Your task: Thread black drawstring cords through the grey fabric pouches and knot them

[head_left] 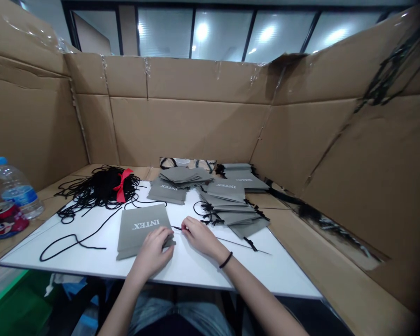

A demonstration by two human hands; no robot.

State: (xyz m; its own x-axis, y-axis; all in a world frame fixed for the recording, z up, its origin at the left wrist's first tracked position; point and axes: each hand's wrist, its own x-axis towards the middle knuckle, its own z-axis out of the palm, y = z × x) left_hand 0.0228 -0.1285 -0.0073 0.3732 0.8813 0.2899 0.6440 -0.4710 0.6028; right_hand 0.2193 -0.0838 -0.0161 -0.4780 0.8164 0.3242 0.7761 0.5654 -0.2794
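Observation:
A flat grey pouch [140, 240] printed INTEX lies on the white board, its lettering upside down to me. My left hand [154, 249] rests on its right edge, fingers curled over the gathered hem. Just to the right, my right hand [199, 235] pinches a thin rod [243, 245], which runs out beneath the wrist toward the lower right. A short black end [177, 228] pokes from the fingertips toward the pouch; whether it is rod or cord I cannot tell. One loose black cord [77, 241] curves across the board left of the pouch.
A bundle of black cords [103, 189] tied with a red ribbon [123, 185] lies back left. Grey pouches [185, 175] are stacked behind; corded pouches [227, 205] pile up at right. A bottle [19, 191] and a can [6, 221] stand left. Cardboard walls [196, 126] surround the board [203, 270].

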